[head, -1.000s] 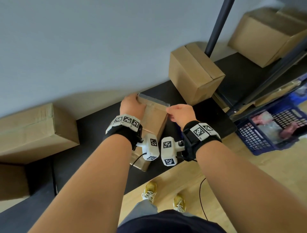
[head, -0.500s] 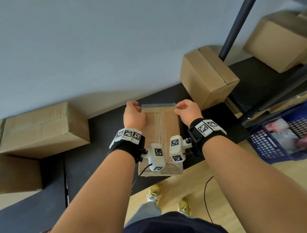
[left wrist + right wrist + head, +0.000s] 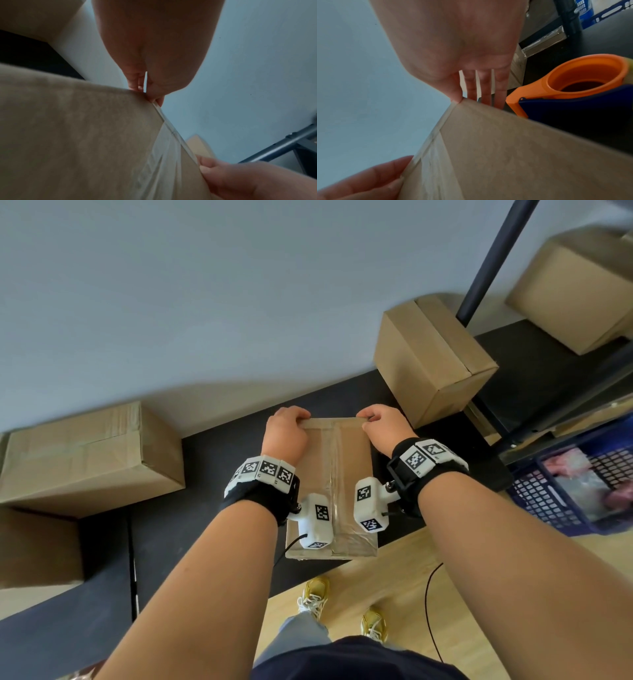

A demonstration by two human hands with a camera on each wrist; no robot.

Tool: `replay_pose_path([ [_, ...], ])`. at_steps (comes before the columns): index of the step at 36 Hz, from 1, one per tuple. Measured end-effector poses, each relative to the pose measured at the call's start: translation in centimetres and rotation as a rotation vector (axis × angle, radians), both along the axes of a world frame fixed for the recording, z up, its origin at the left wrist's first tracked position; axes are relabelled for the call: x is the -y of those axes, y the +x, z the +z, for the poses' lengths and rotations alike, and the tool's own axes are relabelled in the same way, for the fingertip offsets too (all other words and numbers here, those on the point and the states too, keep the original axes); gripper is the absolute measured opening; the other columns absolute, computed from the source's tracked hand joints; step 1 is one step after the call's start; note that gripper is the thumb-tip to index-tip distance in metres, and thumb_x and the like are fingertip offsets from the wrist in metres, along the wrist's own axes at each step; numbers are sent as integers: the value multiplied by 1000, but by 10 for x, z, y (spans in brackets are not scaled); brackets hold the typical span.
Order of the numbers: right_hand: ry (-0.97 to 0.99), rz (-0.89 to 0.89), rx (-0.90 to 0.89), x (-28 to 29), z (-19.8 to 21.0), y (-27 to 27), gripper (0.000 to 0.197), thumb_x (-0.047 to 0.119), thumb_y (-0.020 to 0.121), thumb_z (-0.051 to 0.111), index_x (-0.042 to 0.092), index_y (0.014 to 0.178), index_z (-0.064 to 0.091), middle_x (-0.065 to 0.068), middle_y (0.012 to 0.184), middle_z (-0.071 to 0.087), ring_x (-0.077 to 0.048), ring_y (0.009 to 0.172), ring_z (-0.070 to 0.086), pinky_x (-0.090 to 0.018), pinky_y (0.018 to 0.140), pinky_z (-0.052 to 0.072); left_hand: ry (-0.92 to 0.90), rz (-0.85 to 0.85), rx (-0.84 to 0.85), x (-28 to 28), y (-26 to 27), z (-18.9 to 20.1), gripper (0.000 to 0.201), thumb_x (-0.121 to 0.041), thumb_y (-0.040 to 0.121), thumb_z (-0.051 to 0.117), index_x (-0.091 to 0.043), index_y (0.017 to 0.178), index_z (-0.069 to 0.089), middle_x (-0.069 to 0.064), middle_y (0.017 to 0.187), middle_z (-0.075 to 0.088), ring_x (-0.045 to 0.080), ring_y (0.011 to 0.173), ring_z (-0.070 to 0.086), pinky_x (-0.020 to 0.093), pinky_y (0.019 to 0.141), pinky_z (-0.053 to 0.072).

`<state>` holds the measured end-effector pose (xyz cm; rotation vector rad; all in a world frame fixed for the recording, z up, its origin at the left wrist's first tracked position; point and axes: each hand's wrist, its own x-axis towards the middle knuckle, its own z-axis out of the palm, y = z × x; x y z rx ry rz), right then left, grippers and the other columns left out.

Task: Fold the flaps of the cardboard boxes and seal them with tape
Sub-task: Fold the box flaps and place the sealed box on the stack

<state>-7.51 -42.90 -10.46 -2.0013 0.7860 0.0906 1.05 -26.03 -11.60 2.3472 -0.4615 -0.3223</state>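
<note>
A small cardboard box (image 3: 352, 460) lies on the black shelf (image 3: 222, 446) in front of me, its flaps closed and clear tape along the middle seam. A clear tape strip (image 3: 332, 422) runs across its far edge. My left hand (image 3: 291, 419) pinches the strip's left end at the far left corner (image 3: 150, 97). My right hand (image 3: 373, 419) pinches the right end, thumb on top and fingers (image 3: 486, 94) down the far side. An orange and blue tape dispenser (image 3: 573, 88) sits just right of the box.
Closed cardboard boxes stand on the shelf at the left (image 3: 85, 453), at the right (image 3: 431, 357) and at the far right (image 3: 582, 285). A black pole (image 3: 489, 258) rises behind. A blue basket (image 3: 582, 484) sits low on the right. A grey wall is close behind.
The box has turned square to me. Both hands slid apart to its far corners, and the tape strip between them came down onto the far edge.
</note>
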Motion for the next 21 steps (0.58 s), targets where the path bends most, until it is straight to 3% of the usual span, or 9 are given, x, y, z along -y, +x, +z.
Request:
replay_pose_path([
  [3, 123, -28, -40, 0, 0, 3, 34, 5, 96, 43, 16, 120, 64, -4, 113, 62, -24, 106, 59, -46, 98, 51, 27, 3, -101, 2, 5, 2, 35, -6, 95, 38, -15, 120, 60, 5, 125, 55, 21, 116, 50, 30, 95, 42],
  [6, 247, -36, -59, 2, 0, 2, 30, 8, 97, 42, 22, 114, 63, -6, 118, 61, -28, 111, 58, -51, 95, 52, 13, 13, -214, 0, 7, 2, 33, -13, 98, 37, -17, 124, 56, 1, 122, 56, 15, 106, 51, 26, 86, 41],
  [9, 314, -31, -53, 3, -6, -2, 27, 26, 101, 43, 24, 121, 61, -3, 121, 60, -25, 113, 57, -51, 96, 52, -61, 44, -294, -4, 4, -1, 33, -17, 99, 35, -22, 126, 53, -4, 116, 56, 11, 99, 49, 21, 75, 37],
  [12, 266, -16, -33, 3, -13, -5, 25, 43, 99, 46, 33, 117, 60, 3, 121, 61, -21, 112, 58, -48, 95, 53, -140, 71, -350, -5, 0, -5, 32, -21, 100, 35, -25, 127, 51, -6, 113, 55, 10, 97, 50, 24, 76, 38],
  [16, 261, -8, -25, 4, -15, -4, 24, 40, 101, 45, 30, 118, 60, 1, 119, 61, -21, 111, 58, -47, 93, 55, -188, 86, -353, -2, -6, -8, 27, -32, 99, 42, -26, 124, 49, -5, 109, 55, 8, 90, 52, 27, 76, 40],
  [21, 222, 3, 2, 5, -15, -3, 27, 35, 102, 46, 24, 121, 62, -1, 118, 62, -22, 111, 59, -48, 93, 55, -156, 52, -336, 2, -2, -10, 19, -27, 100, 40, -26, 113, 52, -1, 109, 56, 13, 91, 53, 26, 71, 39],
])
